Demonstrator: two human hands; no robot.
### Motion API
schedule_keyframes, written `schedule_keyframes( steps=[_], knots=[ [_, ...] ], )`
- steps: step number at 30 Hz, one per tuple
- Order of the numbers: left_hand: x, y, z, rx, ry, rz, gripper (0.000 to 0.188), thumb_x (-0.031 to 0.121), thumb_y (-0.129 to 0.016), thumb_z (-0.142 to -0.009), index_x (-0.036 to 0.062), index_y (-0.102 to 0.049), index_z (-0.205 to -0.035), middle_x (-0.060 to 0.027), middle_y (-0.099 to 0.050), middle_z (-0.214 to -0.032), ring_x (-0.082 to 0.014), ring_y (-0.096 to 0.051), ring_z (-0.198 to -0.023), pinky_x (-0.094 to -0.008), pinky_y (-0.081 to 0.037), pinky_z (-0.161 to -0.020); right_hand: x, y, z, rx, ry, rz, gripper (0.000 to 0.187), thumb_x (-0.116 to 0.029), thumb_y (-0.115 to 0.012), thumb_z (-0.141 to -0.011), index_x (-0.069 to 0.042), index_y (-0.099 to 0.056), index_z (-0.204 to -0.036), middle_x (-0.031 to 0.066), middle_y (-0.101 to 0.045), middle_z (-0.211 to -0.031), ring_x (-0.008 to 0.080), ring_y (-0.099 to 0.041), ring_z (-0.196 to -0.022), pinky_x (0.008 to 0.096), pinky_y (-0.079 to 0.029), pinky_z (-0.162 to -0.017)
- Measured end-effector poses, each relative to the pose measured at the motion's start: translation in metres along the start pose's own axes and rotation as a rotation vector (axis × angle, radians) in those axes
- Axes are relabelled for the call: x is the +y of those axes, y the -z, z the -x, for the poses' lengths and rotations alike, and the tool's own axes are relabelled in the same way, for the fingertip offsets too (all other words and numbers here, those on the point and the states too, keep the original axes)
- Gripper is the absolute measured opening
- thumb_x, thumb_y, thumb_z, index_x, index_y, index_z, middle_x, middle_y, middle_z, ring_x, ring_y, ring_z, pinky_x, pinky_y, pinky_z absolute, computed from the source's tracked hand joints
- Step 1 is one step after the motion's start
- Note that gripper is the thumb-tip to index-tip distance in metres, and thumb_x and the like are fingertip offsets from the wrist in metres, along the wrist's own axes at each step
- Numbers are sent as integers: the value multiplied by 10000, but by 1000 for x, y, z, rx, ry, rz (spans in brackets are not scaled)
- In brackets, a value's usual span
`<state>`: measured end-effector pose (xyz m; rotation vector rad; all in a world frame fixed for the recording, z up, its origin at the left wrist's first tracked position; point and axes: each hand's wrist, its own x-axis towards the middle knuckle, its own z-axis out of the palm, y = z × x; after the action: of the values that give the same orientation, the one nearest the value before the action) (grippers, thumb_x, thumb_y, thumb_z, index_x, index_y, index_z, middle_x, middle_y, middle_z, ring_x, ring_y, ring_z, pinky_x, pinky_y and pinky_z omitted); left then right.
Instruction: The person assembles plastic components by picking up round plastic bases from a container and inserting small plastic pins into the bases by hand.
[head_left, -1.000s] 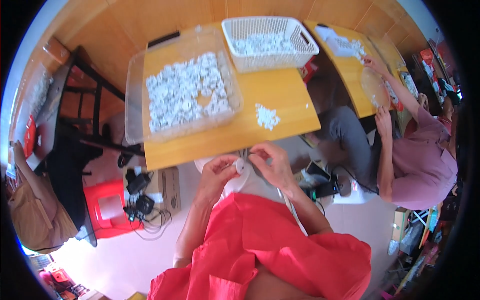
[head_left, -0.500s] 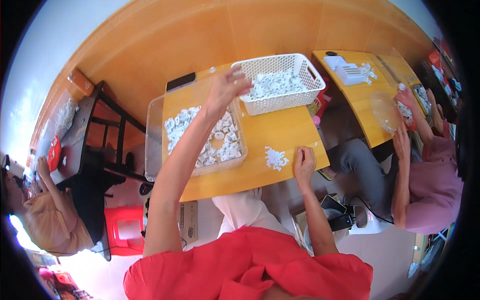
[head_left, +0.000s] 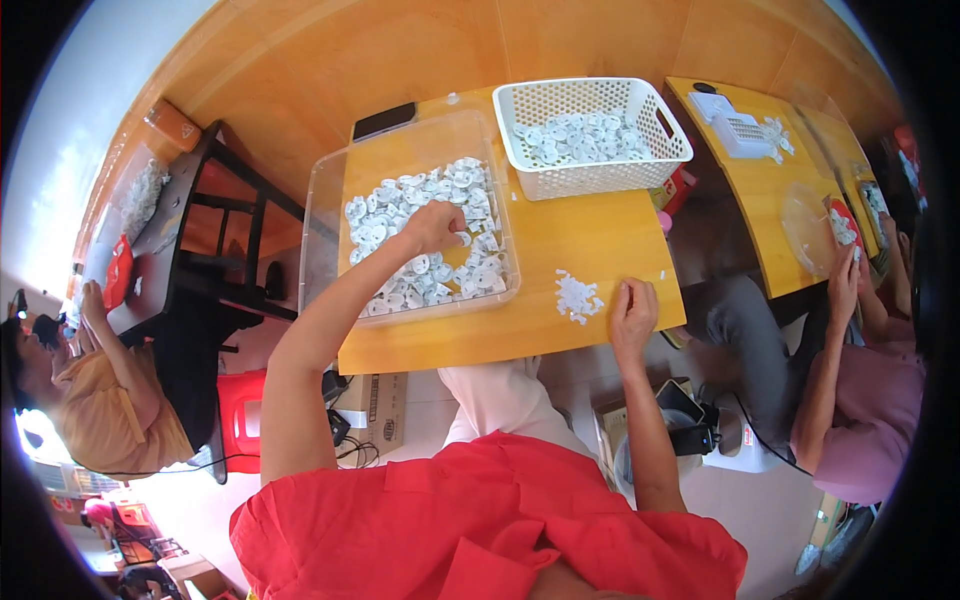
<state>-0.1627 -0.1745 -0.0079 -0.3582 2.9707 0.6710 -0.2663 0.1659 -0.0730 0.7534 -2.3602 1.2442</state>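
My left hand (head_left: 435, 227) reaches into a clear plastic bin (head_left: 318, 245) of round white plastic parts (head_left: 398, 192). Its fingers are pinched together, with one white part at the fingertips. Near the table's front right edge, my right hand (head_left: 634, 312) rests with fingers curled and closed; whatever it may hold is hidden. Just left of it lies a small heap of tiny white plastic pieces (head_left: 577, 297). Behind, a white perforated basket (head_left: 600, 180) contains more of the white parts (head_left: 580, 137).
A dark phone (head_left: 384, 122) lies behind the bin on the wooden table (head_left: 440, 345). To the right, co-workers sit at another table (head_left: 735, 205) with a white rack (head_left: 742, 135) on it. At left, a person works at a dark table (head_left: 165, 240). A red stool (head_left: 240, 415) stands below.
My left hand has moved from the basket's left rim down into the bin, and its fingers have closed. My right hand stays beside the small heap. The view has shifted slightly.
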Motion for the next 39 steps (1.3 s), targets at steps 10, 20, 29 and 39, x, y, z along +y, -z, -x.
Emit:
schedule_keyframes(
  steps=[10, 20, 29, 39],
  knots=[
    [21, 42, 23, 254, -26, 214, 165, 93, -667, -660, 4, -528, -669, -90, -586, -643, -159, -578, -627, -299, -464, -570, 1, -10, -2, 31, 43, 1, 36, -57, -539, -795, -28, -546, -815, 125, -530, -752, 311, -524, -730, 401, -395, -649],
    [113, 42, 172, 250, -90, 1321, 208, 37, -716, -664, 53, -526, -749, -124, -630, -874, -160, -602, -792, -270, -468, -732, 3, 15, 10, -108, -36, -257, 46, -45, -584, -761, -7, -573, -784, 95, -524, -712, 261, -530, -672, 352, -417, -603],
    [124, -78, 229, 202, 120, 1868, 279, 80, -687, -734, 32, -521, -953, -67, -607, -862, -161, -615, -774, -307, -539, -707, -36, 33, 44, -337, 284, -62, 217, -132, -654, -729, -50, -615, -927, 79, -513, -860, 249, -500, -810, 353, -390, -722],
    [123, -92, 233, 189, 187, 1810, 318, 167, -729, -720, 30, -537, -934, -63, -620, -847, -153, -629, -769, -294, -544, -716, -34, 39, 57, -373, 439, 33, 329, -126, -687, -696, -40, -606, -1003, 113, -521, -951, 280, -493, -900, 372, -401, -793]
  ],
)
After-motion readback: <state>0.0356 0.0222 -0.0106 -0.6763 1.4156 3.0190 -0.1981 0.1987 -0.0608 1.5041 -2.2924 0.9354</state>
